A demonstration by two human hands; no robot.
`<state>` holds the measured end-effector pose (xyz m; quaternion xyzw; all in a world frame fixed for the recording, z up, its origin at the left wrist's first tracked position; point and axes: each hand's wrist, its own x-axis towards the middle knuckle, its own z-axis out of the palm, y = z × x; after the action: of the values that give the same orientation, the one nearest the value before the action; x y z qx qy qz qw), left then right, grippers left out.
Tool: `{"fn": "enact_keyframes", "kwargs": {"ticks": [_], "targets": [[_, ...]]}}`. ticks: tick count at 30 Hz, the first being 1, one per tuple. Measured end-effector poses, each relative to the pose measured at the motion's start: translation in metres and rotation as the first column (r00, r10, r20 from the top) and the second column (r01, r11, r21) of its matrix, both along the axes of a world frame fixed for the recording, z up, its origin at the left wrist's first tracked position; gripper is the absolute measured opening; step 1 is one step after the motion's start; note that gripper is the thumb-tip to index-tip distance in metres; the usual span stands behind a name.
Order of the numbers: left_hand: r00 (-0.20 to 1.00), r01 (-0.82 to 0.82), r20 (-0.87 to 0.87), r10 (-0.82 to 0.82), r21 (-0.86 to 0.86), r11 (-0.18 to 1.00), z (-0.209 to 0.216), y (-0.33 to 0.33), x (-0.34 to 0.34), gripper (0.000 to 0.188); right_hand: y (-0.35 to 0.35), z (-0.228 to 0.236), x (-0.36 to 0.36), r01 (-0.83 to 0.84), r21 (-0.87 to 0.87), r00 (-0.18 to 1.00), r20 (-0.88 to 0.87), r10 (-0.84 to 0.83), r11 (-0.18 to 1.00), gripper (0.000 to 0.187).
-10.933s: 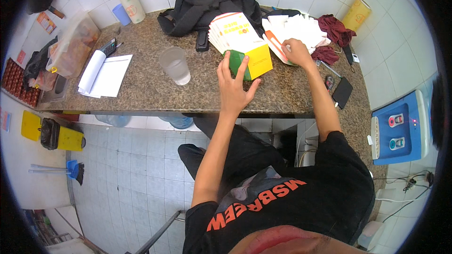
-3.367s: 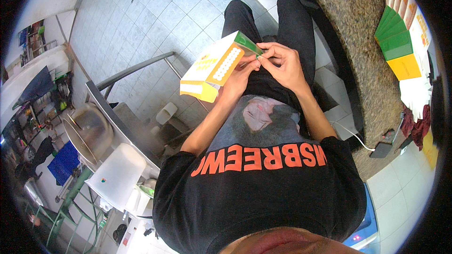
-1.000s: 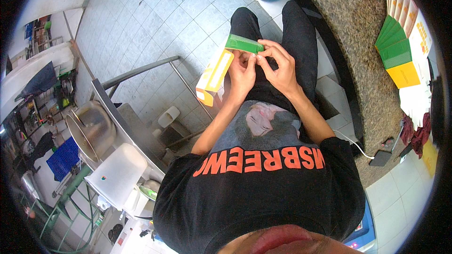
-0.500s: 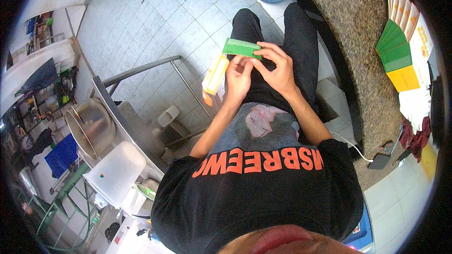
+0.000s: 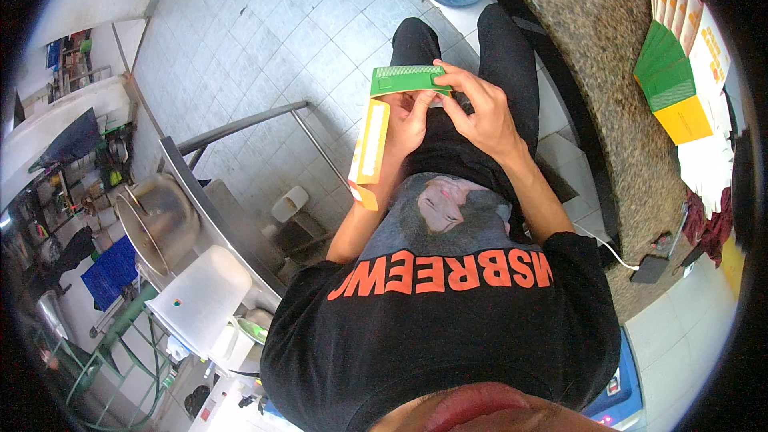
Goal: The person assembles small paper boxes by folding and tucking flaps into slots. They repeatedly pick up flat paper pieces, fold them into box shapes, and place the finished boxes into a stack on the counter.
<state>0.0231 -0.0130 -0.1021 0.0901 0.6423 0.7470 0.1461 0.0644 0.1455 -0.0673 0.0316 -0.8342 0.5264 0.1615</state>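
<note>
A thin green, yellow and white cardboard carton (image 5: 400, 82) is held above my lap, partly folded. Its green panel runs across the top of my hands, and a yellow-and-white panel hangs down beside my left wrist, ending in a small orange-yellow flap. My left hand (image 5: 406, 124) grips the carton from below, its fingers mostly hidden behind the card. With thumb and fingers bent, my right hand (image 5: 486, 116) pinches the right end of the green panel. Both thumbs come close together at that end.
On the granite counter (image 5: 572, 56) at my right lies a fanned stack of similar green, yellow and white cartons (image 5: 668, 80). A black charger (image 5: 650, 270) with a white cable sits nearby. To my left are a metal rail (image 5: 240, 126), a large metal pot (image 5: 160, 220) and a pale plastic chair (image 5: 204, 292).
The carton has shifted slightly left, and its yellow-and-white panel now hangs more upright, with the end flap turned toward me. My right hand has bent further over the green panel's end.
</note>
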Motion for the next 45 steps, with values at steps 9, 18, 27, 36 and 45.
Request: {"fn": "enact_keyframes", "kwargs": {"ticks": [9, 18, 27, 36, 45], "targets": [[0.919, -0.181, -0.392, -0.047, -0.524, 0.833, 0.033, 0.006, -0.001, 0.016, 0.000, -0.011, 0.000, 0.077, 0.102, 0.993, -0.094, -0.067, 0.992, 0.013], [0.972, -0.221, -0.116, 0.204, -0.169, 0.960, 0.014, 0.020, 0.004, 0.019, 0.002, -0.008, -0.006, 0.107, 0.140, 0.978, -0.193, -0.079, 0.984, 0.014], [0.902, -0.150, -0.414, -0.122, -0.566, 0.811, 0.071, 0.006, 0.009, 0.019, 0.011, 0.005, -0.027, 0.046, 0.181, 0.999, -0.037, -0.040, 0.982, 0.010], [0.999, -0.031, 0.001, 0.034, -0.413, 0.910, 0.052, 0.013, 0.025, 0.015, 0.002, -0.004, -0.033, 0.192, 0.025, 0.961, 0.199, -0.193, 0.981, 0.012], [0.949, -0.240, 0.190, 0.250, -0.073, 0.968, 0.010, 0.022, 0.001, 0.023, -0.014, -0.016, -0.024, 0.219, -0.246, 0.960, 0.226, -0.164, 0.944, 0.010]]}}
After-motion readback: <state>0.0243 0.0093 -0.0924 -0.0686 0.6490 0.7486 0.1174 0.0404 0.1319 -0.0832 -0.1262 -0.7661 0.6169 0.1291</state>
